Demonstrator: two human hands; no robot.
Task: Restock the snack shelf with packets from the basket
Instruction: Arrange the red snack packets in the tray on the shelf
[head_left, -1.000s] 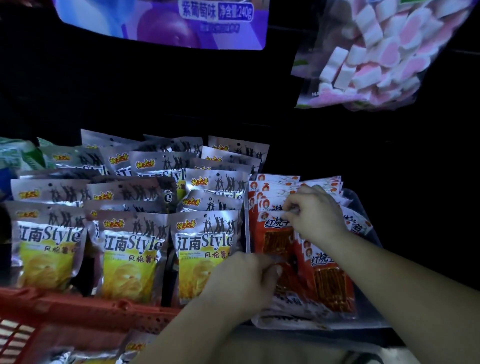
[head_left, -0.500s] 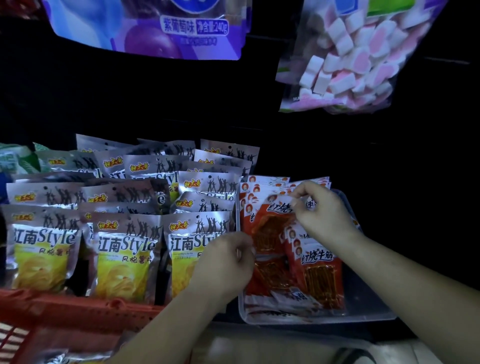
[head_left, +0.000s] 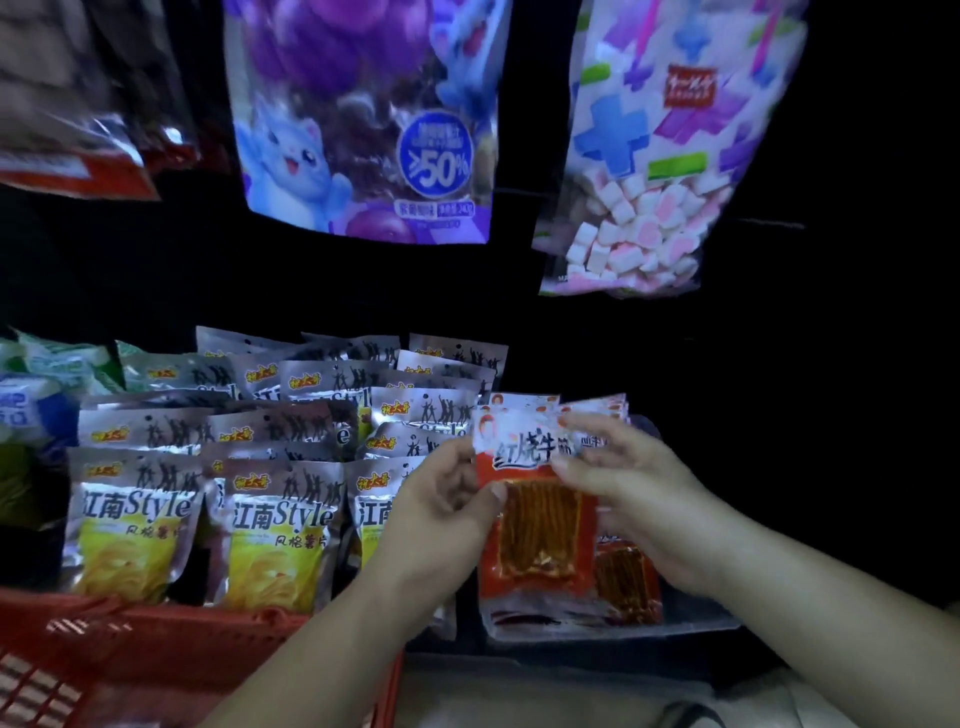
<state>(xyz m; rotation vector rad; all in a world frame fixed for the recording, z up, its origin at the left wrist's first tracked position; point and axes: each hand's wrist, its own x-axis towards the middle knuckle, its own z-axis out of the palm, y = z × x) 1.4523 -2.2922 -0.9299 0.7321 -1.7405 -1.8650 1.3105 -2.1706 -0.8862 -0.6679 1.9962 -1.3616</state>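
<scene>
— Where are our hands?
— Both forearms reach forward, close together. Our left hand pinches the packet with its thumb on front.
— And the right?
— Our right hand pinches its top edge, fingers curled.

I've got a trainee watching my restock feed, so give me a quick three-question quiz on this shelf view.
1. True or false: the left hand and right hand both hold one red packet.
2. Where do the silver chip packets stand, relative to the clear tray? A) to its left B) to its right C) inside it
3. Fill in: the basket at lower left is ____ in colour.
Key: 1 true; 2 A; 3 red.
</scene>
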